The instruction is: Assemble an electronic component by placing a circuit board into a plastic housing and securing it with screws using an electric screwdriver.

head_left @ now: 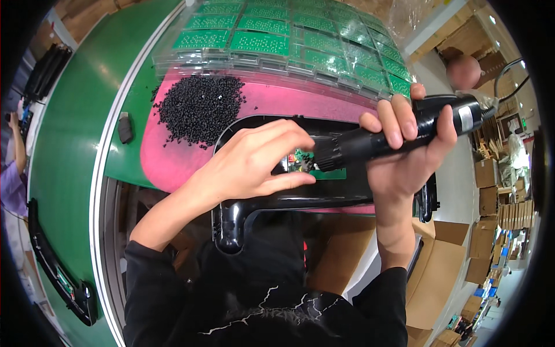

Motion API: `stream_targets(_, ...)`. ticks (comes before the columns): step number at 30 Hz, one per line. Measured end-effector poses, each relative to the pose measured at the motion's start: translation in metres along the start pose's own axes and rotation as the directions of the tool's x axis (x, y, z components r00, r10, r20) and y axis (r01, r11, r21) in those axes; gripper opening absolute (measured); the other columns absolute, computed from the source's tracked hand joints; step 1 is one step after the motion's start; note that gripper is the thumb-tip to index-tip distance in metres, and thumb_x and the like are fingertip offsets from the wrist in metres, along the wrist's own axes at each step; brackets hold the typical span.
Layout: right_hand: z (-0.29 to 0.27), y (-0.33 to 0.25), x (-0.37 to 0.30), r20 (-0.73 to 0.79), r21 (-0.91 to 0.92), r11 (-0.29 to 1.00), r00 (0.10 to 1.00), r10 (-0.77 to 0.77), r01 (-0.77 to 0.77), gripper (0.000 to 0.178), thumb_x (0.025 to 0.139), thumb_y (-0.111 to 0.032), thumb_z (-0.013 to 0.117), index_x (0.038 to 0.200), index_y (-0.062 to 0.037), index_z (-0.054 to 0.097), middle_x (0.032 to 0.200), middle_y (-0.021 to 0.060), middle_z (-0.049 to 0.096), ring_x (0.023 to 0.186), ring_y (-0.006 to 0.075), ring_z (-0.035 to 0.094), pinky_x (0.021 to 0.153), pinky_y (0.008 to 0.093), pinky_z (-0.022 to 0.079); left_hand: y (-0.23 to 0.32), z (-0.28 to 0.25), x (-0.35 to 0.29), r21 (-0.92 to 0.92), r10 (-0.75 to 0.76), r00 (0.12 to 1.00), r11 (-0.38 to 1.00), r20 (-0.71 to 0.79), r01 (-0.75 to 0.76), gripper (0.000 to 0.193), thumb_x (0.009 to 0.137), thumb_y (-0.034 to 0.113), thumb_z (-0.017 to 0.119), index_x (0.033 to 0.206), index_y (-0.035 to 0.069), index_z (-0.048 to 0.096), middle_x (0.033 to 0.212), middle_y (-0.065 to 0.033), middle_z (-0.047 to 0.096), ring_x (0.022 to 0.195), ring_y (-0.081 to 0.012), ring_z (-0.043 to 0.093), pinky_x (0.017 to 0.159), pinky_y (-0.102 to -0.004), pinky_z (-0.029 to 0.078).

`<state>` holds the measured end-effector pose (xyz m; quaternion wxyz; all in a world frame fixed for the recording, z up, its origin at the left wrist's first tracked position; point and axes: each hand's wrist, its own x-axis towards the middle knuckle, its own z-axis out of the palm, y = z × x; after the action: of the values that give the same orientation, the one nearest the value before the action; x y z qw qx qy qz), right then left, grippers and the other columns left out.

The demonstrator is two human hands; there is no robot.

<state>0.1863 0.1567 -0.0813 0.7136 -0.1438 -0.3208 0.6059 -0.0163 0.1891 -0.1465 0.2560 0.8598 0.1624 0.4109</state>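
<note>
overhead, right hand (404, 156) gripping black screwdriver (393, 136)

Up top, clear trays of green circuit boards (300, 40) sit stacked across the far edge of the pink mat (167, 156), and a heap of small black pellets (199, 107) is spread on that mat just below them. Left of the mat, a small dark plug-like part (125, 128) lies alone on the green conveyor belt (75, 127), while brown cardboard boxes (439, 272) crowd the lower right.

A long green conveyor belt (75, 115) with a pale rail curves along the left, while stacked cardboard boxes (491, 191) crowd the pale floor (462, 191) on the right under bright overhead workshop light.
</note>
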Motion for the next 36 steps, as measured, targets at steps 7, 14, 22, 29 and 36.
stream_targets(7,0.0,0.006,-0.011,0.06,-0.097,0.995,0.998,0.018,-0.012,0.037,0.092,-0.048,0.049,0.102,-0.0125,0.054,0.06,-0.0025,0.044,0.051,0.0113,0.04,0.062,0.0323,0.04,-0.003,0.0,-0.004,0.076,0.206,0.977,0.975,0.053,-0.21,0.025,0.074,0.02,0.074,0.077,0.003,0.055,0.076,-0.0066,0.056,0.068,-0.0237,0.059,0.054,-0.0346,0.048)
stream_targets(14,0.005,0.007,-0.022,-0.02,-0.171,0.983,0.997,-0.078,0.073,0.035,0.09,-0.045,0.05,0.1,-0.0115,0.049,0.058,-0.0018,0.043,0.049,0.0113,0.04,0.057,0.0317,0.038,0.0,-0.003,-0.003,0.035,0.148,0.987,0.988,0.068,-0.15,0.019,0.067,0.005,0.076,0.077,0.001,0.061,0.075,-0.0087,0.059,0.066,-0.0255,0.06,0.053,-0.0334,0.049)
stream_targets(22,0.01,-0.014,-0.032,0.133,-0.18,0.941,0.955,-0.265,0.286,0.032,0.088,-0.038,0.057,0.101,-0.0103,0.047,0.061,-0.005,0.043,0.051,0.0056,0.039,0.06,0.0254,0.036,-0.002,0.0,-0.005,-0.094,-0.066,0.998,0.993,0.016,0.067,0.012,0.074,-0.004,0.07,0.085,-0.001,0.066,0.077,-0.0103,0.065,0.069,-0.0259,0.065,0.059,-0.0322,0.051)
stream_targets(29,0.013,-0.011,-0.037,0.181,-0.224,0.922,0.943,-0.279,0.316,0.034,0.086,-0.041,0.059,0.098,-0.0124,0.044,0.062,-0.005,0.044,0.049,0.0062,0.039,0.062,0.0269,0.036,-0.003,-0.001,-0.005,-0.148,-0.088,0.988,0.983,0.123,0.106,0.011,0.078,0.001,0.07,0.089,0.0,0.068,0.077,-0.0113,0.066,0.069,-0.0262,0.066,0.06,-0.0327,0.052)
stream_targets(36,0.0,-0.007,-0.036,0.321,-0.235,0.917,0.916,-0.238,0.321,0.043,0.089,-0.051,0.056,0.11,-0.0154,0.047,0.068,-0.0028,0.05,0.055,0.0108,0.047,0.062,0.0313,0.038,-0.003,0.001,-0.005,-0.153,-0.105,0.989,0.981,0.104,0.12,0.012,0.078,0.004,0.072,0.089,0.0,0.068,0.077,-0.0115,0.066,0.068,-0.0264,0.066,0.06,-0.0329,0.052)
